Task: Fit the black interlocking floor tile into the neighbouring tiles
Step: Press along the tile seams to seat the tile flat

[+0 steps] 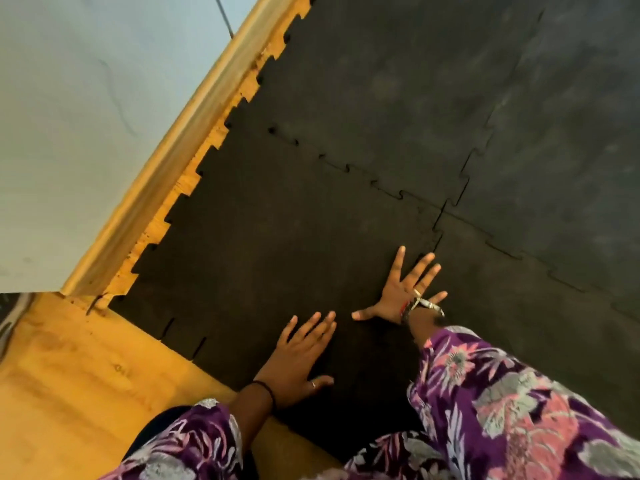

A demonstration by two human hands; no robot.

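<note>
Near: left hand flat, fingers spread, palm down on black tile. Right hand just beyond, also splayed flat on it, near its right seam. Tile lies betw. wood skirting left & neighbouring tiles far/right, teeth meshed.

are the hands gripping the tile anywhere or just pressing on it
Nothing is held. Both the left hand and the right hand lie open and flat, fingers spread, palms down on top of the black floor tile, near its seam with the neighbouring tile.
</note>
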